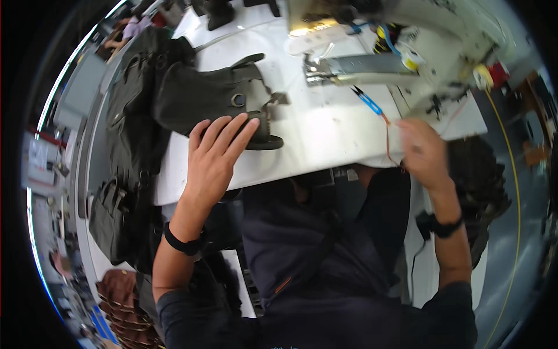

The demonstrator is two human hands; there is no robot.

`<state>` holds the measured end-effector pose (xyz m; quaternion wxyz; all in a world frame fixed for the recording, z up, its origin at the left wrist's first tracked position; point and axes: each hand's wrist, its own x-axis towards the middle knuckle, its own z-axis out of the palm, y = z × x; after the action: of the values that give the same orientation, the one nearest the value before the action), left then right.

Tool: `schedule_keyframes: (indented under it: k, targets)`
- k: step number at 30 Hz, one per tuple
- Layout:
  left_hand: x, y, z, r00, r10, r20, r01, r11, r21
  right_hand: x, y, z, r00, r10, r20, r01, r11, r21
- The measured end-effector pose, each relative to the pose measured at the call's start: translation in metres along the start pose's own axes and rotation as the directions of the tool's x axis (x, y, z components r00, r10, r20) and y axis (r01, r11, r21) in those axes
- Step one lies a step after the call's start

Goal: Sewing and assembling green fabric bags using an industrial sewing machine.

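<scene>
The left hand (212,160), fingers spread open, lay across the near edge of the olive bag (189,93) on the tabletop (325,131), apparently steadying it; I couldn't tell whether the blurred right hand (423,150) gripped anything.

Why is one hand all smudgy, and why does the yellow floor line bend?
Head view: the right hand looks smeared, probably motion blur, while the left hand is sharper; head view again: the yellow line curves near the picture's rim, likely from fisheye distortion.
</scene>
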<state>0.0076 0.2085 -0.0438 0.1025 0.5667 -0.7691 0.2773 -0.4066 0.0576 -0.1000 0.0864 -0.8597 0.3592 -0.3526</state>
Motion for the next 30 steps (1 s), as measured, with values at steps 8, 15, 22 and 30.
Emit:
schedule_keyframes:
  k: [8, 15, 22, 30]
  targets:
    - [-0.014, 0.013, 0.006, 0.993, -0.072, -0.097, 0.067, 0.996, -0.059, 0.057, 0.031, 0.107, 0.99, -0.141, 0.011, 0.137, 0.943, -0.304]
    - [-0.023, 0.011, 0.019, 0.975, -0.13, -0.178, 0.113, 0.988, -0.102, 0.068, 0.044, 0.116, 0.984, -0.093, 0.151, 0.148, 0.899, -0.413]
    - [-0.023, 0.011, 0.023, 0.97, -0.161, -0.185, 0.133, 0.979, -0.154, 0.08, 0.03, 0.122, 0.975, -0.207, -0.079, 0.157, 0.896, -0.415]
    - [-0.025, 0.012, 0.029, 0.965, -0.157, -0.209, 0.13, 0.982, -0.138, 0.097, -0.076, 0.121, 0.871, 0.118, 0.477, -0.426, 0.665, 0.613]
